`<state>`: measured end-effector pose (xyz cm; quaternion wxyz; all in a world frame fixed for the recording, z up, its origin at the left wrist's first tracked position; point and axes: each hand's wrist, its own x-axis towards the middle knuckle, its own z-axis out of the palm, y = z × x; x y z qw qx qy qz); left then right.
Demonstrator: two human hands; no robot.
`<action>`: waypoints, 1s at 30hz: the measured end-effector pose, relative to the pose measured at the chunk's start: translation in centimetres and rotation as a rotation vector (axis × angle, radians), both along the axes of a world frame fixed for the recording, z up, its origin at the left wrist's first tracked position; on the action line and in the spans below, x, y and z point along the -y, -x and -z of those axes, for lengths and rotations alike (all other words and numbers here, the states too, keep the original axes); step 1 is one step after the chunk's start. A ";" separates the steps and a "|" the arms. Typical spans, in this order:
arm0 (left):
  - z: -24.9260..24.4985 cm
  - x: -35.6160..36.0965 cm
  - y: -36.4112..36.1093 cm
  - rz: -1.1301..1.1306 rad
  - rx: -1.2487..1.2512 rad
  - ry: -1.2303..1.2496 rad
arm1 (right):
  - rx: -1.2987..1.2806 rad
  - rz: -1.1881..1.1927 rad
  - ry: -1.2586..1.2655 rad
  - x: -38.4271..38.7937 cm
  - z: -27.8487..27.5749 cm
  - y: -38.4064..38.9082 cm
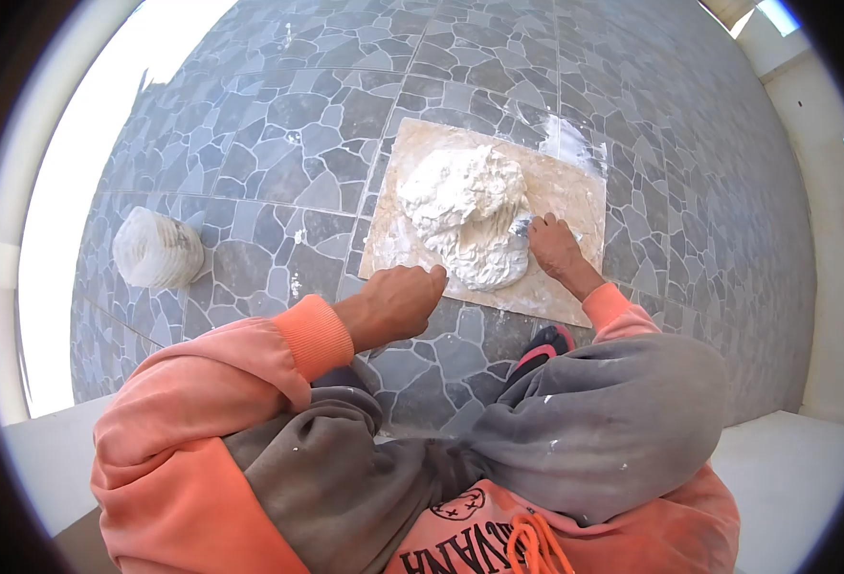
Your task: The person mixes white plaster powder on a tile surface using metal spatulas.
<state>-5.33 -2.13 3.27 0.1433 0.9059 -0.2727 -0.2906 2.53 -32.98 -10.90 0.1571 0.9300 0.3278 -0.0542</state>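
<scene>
A large mound of wet white plaster-like paste [465, 215] is heaped on a square tan board [566, 196] on the floor. At the right side of the mound, my right hand [556, 251] is closed around what looks like a putty knife [520, 228]. Only a small grey piece of its blade shows, against the paste; the fingers cover the rest. My left hand [395, 301] is closed near the board's front left edge, just short of the paste. Whatever its fingers may grip is hidden from above.
A translucent ribbed roll or container [157, 249] stands on the stone-patterned tile floor [288, 134] to the left. White smears [570, 142] mark the floor behind the board. My shoe [544, 349] is close to the board's front edge. A pale wall [833, 239] rises at the right.
</scene>
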 end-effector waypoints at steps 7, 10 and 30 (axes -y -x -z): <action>0.0 -0.5 0.1 -0.013 -0.028 -0.023 | 0.017 0.062 -0.011 -0.5 -3.9 -0.7; -0.3 -0.1 0.0 0.006 -0.019 -0.008 | 0.085 0.051 -0.031 -0.2 -0.5 -1.2; -0.2 -0.5 0.1 -0.006 0.007 0.031 | -0.098 -0.091 0.009 -1.8 0.7 0.6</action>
